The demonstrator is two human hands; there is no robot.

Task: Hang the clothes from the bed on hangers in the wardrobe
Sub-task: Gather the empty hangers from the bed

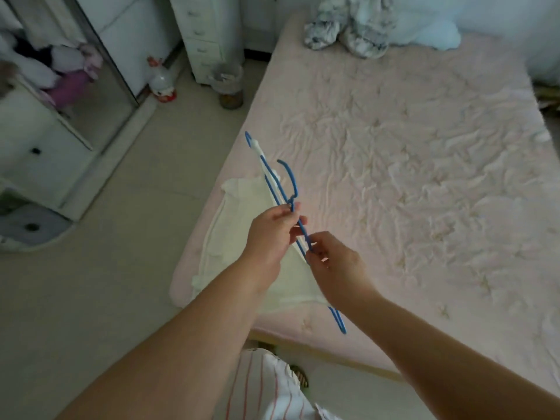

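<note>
Nearest, at the bottom edge, is the person's striped clothing [272, 389], with two bare arms reaching out over it.

The left hand [272, 234] pinches the blue hanger [280, 189] at its neck, just under the hook. The right hand [333, 262] grips the hanger's wire lower down, fingers curled round it. The hanger is seen edge-on, tilted, up in the air over the near left corner of the bed [424, 177]. One end pokes out below the right wrist, and the other end reaches up over the bed's left edge.

Under the hands, a white top [242, 225] lies flat on that corner, right along the bed's left edge.

Left of the bed is a wide strip of floor [136, 207]. Past it stands the wardrobe [45, 86], open, with clothes inside.

The pink sheet is wrinkled. At the far end sit a crumpled grey cloth [348, 31] and a pale blue pillow [433, 34]. A bin [228, 83] and white drawers [203, 34] stand by the bed's far left corner.
</note>
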